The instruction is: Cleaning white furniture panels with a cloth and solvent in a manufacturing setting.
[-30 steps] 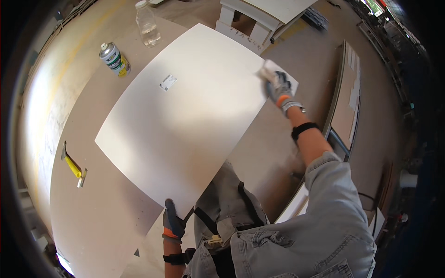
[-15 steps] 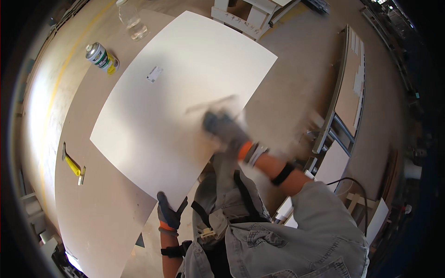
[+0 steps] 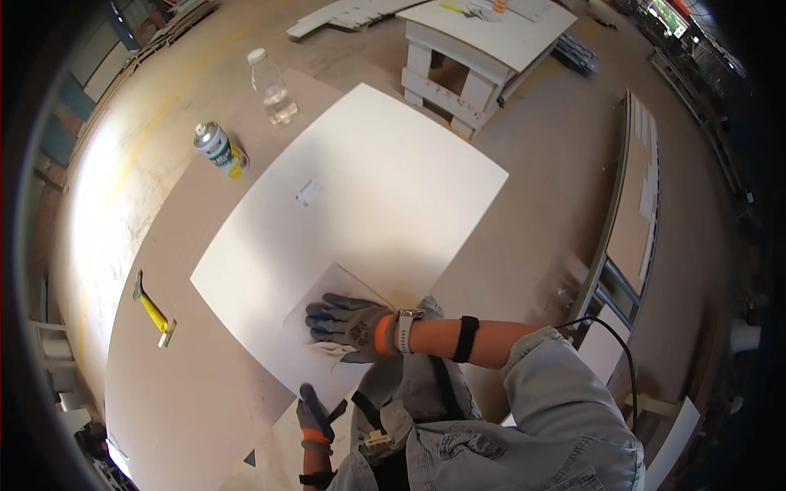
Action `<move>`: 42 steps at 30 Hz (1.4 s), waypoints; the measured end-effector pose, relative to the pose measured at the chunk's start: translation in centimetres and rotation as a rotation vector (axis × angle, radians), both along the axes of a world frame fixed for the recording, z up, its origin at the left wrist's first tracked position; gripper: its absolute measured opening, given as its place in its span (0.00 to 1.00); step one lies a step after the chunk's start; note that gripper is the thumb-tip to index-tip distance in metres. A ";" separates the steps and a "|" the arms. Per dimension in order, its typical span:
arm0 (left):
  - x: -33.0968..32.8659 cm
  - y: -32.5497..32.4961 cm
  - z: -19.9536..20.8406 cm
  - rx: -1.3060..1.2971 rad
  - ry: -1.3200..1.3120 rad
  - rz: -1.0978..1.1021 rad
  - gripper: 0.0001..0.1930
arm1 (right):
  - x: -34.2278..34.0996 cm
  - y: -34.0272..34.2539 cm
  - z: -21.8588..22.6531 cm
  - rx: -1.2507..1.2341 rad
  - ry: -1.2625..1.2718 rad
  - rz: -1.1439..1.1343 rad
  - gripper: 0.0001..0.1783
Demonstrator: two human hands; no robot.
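Note:
A large white panel (image 3: 393,180), with a small printed label (image 3: 309,193) on its face, lies over a brown board (image 3: 205,360). My right hand (image 3: 348,323), in a grey glove with an orange cuff, rests flat on the panel's near part, fingers stretched leftward. Under its palm shows a crumpled edge of white cloth (image 3: 332,349); a pale square-cornered shape, perhaps a sheet, reaches out beyond the fingers. My left hand (image 3: 315,413), gloved alike, is at the panel's near corner, thumb and fingers apart in a V. How firmly it touches the corner, I cannot tell.
On the brown board stand a clear bottle (image 3: 274,94) with liquid and a spray can (image 3: 221,150). A yellow-handled tool (image 3: 152,311) lies at the left. Beyond is a white workbench (image 3: 483,41); a long rack (image 3: 626,204) with panels is at the right.
My right hand, blurred in motion before, has come left and nearer and now lies flat on the panel. The view has tilted up, showing more of the far workbench. My left hand stays at the corner.

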State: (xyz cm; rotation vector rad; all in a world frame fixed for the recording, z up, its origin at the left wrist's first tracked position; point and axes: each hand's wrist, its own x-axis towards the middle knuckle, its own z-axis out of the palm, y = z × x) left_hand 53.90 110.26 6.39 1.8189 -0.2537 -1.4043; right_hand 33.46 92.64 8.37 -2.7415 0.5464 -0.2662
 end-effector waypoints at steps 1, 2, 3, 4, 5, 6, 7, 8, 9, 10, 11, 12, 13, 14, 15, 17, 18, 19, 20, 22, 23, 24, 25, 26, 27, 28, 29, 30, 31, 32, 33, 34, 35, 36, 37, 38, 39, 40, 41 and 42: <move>-0.9 -0.5 0.4 0.015 -0.023 0.020 0.36 | -0.5 -2.6 0.0 -0.003 0.005 -0.023 0.34; -1.4 -0.6 0.8 0.037 -0.054 0.053 0.35 | -0.7 -5.6 -0.2 0.002 0.002 -0.034 0.34; -1.2 -0.2 0.3 0.055 -0.065 0.074 0.35 | -1.7 -9.5 -1.7 -0.150 -0.017 -0.169 0.35; -0.8 0.3 -0.2 0.084 -0.078 0.112 0.35 | -2.2 -14.2 1.5 0.002 0.299 -0.293 0.36; -2.1 -0.8 0.9 0.123 -0.123 0.145 0.34 | -5.3 -19.0 -0.5 -0.115 0.219 -0.592 0.36; -2.3 -0.8 1.2 0.142 -0.142 0.146 0.34 | -7.6 -22.9 -0.2 -0.167 0.254 -0.784 0.36; -2.2 -0.2 0.0 0.039 -0.212 0.254 0.37 | -9.5 -25.9 0.2 -0.140 0.227 -0.913 0.37; -2.3 0.5 -1.8 -0.065 -0.285 0.363 0.40 | -10.2 -28.5 0.5 -0.111 0.196 -1.039 0.37; -2.2 1.0 -3.6 -0.100 -0.325 0.438 0.37 | -9.5 -29.9 0.4 -0.112 0.195 -1.017 0.37; -3.3 0.0 -3.4 -0.092 -0.317 0.447 0.37 | -8.9 -30.6 -0.2 -0.129 0.195 -0.940 0.36; -4.3 -1.1 -2.8 -0.023 -0.399 0.598 0.36 | -8.0 -31.1 -0.8 -0.144 0.192 -0.866 0.36; -4.8 -1.8 -2.5 0.052 -0.493 0.760 0.35 | -4.8 -30.8 0.4 -0.087 0.250 -0.589 0.36; -4.6 -1.5 -3.3 -0.081 -0.360 0.854 0.33 | -2.7 -30.2 0.7 -0.060 0.111 -0.412 0.35; -1.1 3.1 -7.1 -0.084 -0.443 0.769 0.33 | -0.4 -30.0 -0.9 -0.185 -0.082 -0.338 0.35; 0.7 5.8 -8.7 -0.015 -0.514 0.794 0.33 | 1.8 -30.2 -0.4 -0.128 -0.120 -0.273 0.34; -0.5 5.2 -8.6 0.060 -0.562 0.812 0.33 | 0.4 -32.8 -1.0 -0.136 -0.047 -0.265 0.34; -2.8 1.1 -5.9 0.125 -0.587 0.772 0.33 | -1.7 -34.8 -1.6 -0.164 0.032 -0.280 0.35; -4.4 -1.1 -3.8 0.191 -0.627 0.753 0.34 | -3.3 -36.9 -1.5 -0.162 0.046 -0.396 0.35; -4.7 -0.8 -3.3 0.210 -0.635 0.781 0.34 | -4.5 -38.6 -1.3 -0.156 0.050 -0.496 0.35; -4.0 0.3 -3.3 0.124 -0.588 0.798 0.33 | -8.5 -41.4 0.2 -0.125 0.214 -0.555 0.37; -4.3 0.0 -3.0 0.155 -0.650 0.799 0.33 | -10.5 -42.0 -0.6 -0.143 0.184 -0.587 0.37; -4.5 -0.4 -2.9 0.184 -0.706 0.793 0.32 | -12.0 -42.3 -1.5 -0.163 0.157 -0.624 0.38; -4.1 0.5 -3.7 0.115 -0.731 0.829 0.32 | -12.3 -41.8 -1.3 -0.154 0.151 -0.594 0.38; -5.4 -2.2 -1.6 0.273 -0.745 0.705 0.32 | -13.4 -41.1 -1.0 -0.164 0.249 -0.635 0.38; -5.8 -2.9 -1.0 0.267 -0.763 0.712 0.32 | -13.1 -39.9 -0.5 -0.167 0.326 -0.659 0.38; -5.9 -2.7 -0.9 0.253 -0.770 0.706 0.31 | -13.0 -38.4 0.1 -0.166 0.330 -0.635 0.38; -5.2 -1.7 -1.9 0.309 -0.829 0.661 0.31 | -12.2 -36.9 0.4 -0.239 0.338 -0.546 0.38; -4.7 -0.6 -2.7 0.361 -0.883 0.614 0.31 | -11.6 -35.1 1.0 -0.315 0.344 -0.460 0.38; -4.9 -1.2 -2.7 0.407 -0.907 0.570 0.31 | -10.9 -32.9 1.7 -0.252 0.338 -0.352 0.38; -4.7 -0.7 -2.8 0.396 -0.893 0.585 0.31 | -9.3 -30.1 2.0 -0.190 0.326 -0.242 0.37; -4.4 -0.6 -3.6 0.308 -0.862 0.637 0.30 | -9.0 -27.3 1.0 -0.230 0.225 -0.191 0.37; -4.3 -0.5 -4.3 0.224 -0.832 0.694 0.30 | -7.5 -24.1 1.3 -0.128 0.258 -0.119 0.36; -4.2 -0.4 -4.2 0.178 -0.756 0.724 0.30 | -6.7 -20.9 1.5 -0.085 0.197 0.006 0.37; -4.0 0.1 -3.9 0.133 -0.686 0.756 0.30 | -5.7 -17.7 2.1 0.033 0.068 0.094 0.36; -4.1 0.0 -4.1 0.113 -0.691 0.761 0.30 | -5.1 -14.5 1.1 0.064 -0.067 0.168 0.35; -3.8 0.5 -4.5 0.101 -0.712 0.779 0.31 | -4.1 -11.4 1.9 0.173 -0.124 0.268 0.33; -3.7 0.6 -5.1 0.055 -0.700 0.777 0.31 | -3.3 -7.9 1.2 0.257 -0.209 0.337 0.31; -3.7 0.5 -5.7 0.088 -0.756 0.723 0.31 | -3.4 -5.2 1.4 0.328 -0.265 0.418 0.29; -3.7 0.3 -5.9 0.128 -0.822 0.671 0.31 | -3.6 -2.4 0.7 0.454 -0.250 0.423 0.28; -4.0 0.0 -5.7 0.100 -0.827 0.678 0.31 | -3.6 0.2 0.0 0.591 -0.237 0.440 0.27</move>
